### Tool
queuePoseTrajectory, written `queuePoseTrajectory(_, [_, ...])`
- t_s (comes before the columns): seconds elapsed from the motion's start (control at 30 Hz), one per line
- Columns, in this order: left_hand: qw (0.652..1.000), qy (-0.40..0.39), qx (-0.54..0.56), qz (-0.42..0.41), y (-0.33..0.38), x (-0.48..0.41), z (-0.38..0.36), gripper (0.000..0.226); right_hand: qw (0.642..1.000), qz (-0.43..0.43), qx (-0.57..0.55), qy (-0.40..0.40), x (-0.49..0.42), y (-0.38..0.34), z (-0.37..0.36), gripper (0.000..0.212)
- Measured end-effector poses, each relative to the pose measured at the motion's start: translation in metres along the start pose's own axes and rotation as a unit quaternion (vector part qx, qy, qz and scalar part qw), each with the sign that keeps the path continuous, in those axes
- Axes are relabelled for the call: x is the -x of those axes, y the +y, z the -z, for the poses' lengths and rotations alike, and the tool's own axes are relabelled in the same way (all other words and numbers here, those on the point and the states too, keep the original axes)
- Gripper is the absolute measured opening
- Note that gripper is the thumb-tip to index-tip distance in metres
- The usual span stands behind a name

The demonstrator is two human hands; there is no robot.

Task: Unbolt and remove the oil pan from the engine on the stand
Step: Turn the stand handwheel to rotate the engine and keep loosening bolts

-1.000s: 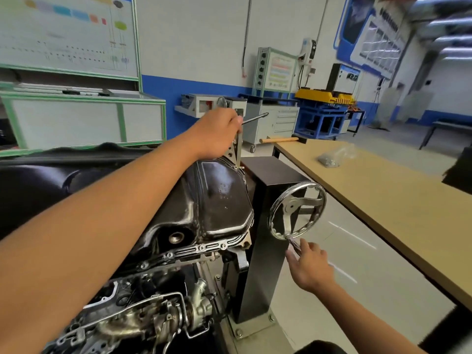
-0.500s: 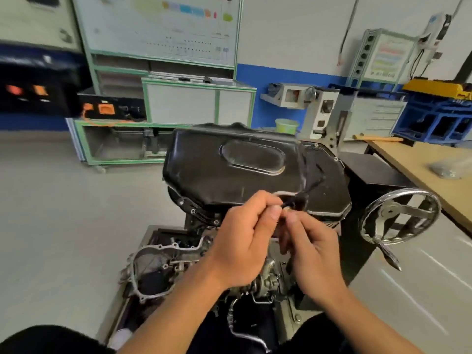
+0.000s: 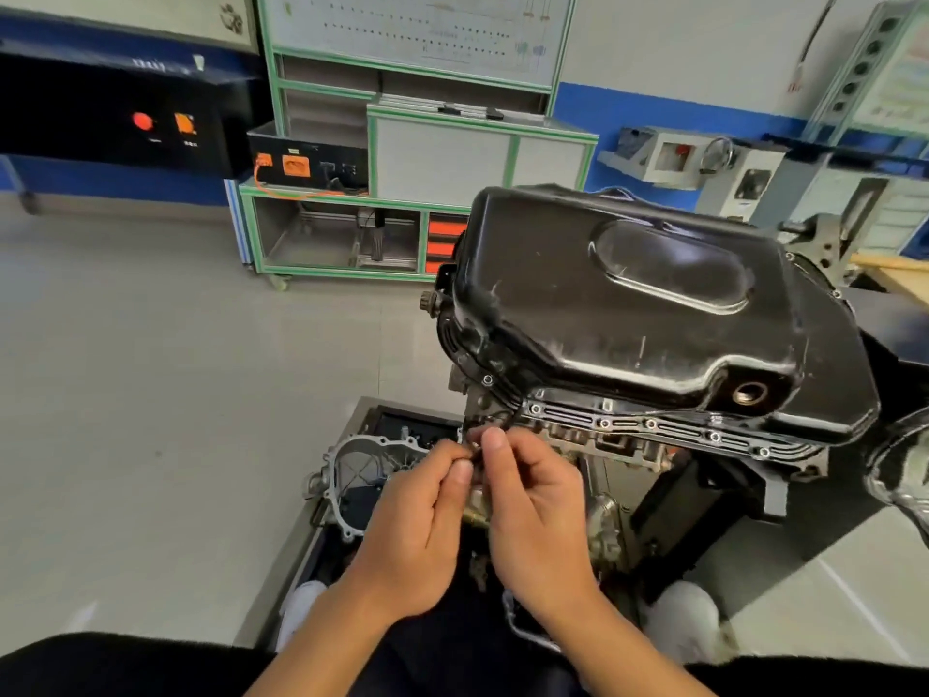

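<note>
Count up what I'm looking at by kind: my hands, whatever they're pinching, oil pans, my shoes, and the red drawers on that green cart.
Hands: 2, left hand and right hand
Small dark piece pinched between them: 1
Oil pan: 1
White shoes: 2
Red drawer fronts: 3
Total: 9

left hand (image 3: 417, 535) and right hand (image 3: 538, 520) bare, dark trousers (image 3: 452, 661), white shoes (image 3: 683, 613)

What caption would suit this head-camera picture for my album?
Left hand and right hand pinch a small dark part beneath the black oil pan.
</note>
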State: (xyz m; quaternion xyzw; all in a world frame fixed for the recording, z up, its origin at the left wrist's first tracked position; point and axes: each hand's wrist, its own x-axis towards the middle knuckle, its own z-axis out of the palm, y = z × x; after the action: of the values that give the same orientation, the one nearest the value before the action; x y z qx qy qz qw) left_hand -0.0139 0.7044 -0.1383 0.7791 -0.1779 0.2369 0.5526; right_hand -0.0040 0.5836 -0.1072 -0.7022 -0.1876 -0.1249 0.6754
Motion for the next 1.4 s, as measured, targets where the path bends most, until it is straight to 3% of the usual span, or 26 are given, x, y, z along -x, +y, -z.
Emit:
queuePoseTrajectory(0.13, [0.997, 0.003, 0.022, 0.076, -0.016, -0.003, 0.026, 0.029, 0.998, -0.049, -0.03, -0.001, -0.019, 0.013, -0.033, 0.034])
queuePoseTrajectory(0.33, [0.979, -0.057, 0.064, 0.185, -0.034, -0.03, 0.049, 0.034, 0.985, -0.128, -0.108, 0.032, -0.045, 0.022, -0.039, 0.035])
queuePoseTrajectory(0.77, [0.987, -0.053, -0.027, 0.147, -0.045, -0.05, 0.049, 0.035, 0.984, -0.122, -0.096, 0.082, -0.052, 0.036, -0.038, 0.039])
queuePoseTrajectory(1.13, [0.986, -0.036, -0.12, 0.108, -0.042, -0.051, 0.046, 0.037, 0.971, -0.154, -0.158, 0.089, -0.055, 0.039, -0.047, 0.032])
queuePoseTrajectory(1.27, [0.985, 0.004, -0.137, 0.108, -0.034, -0.04, 0.027, 0.048, 0.978, -0.145, -0.116, 0.091, -0.054, 0.043, -0.046, 0.034])
queuePoseTrajectory(1.4, [0.982, 0.051, -0.103, 0.151, -0.034, -0.034, 0.013, 0.039, 0.983, -0.132, -0.068, 0.105, -0.054, 0.044, -0.048, 0.036])
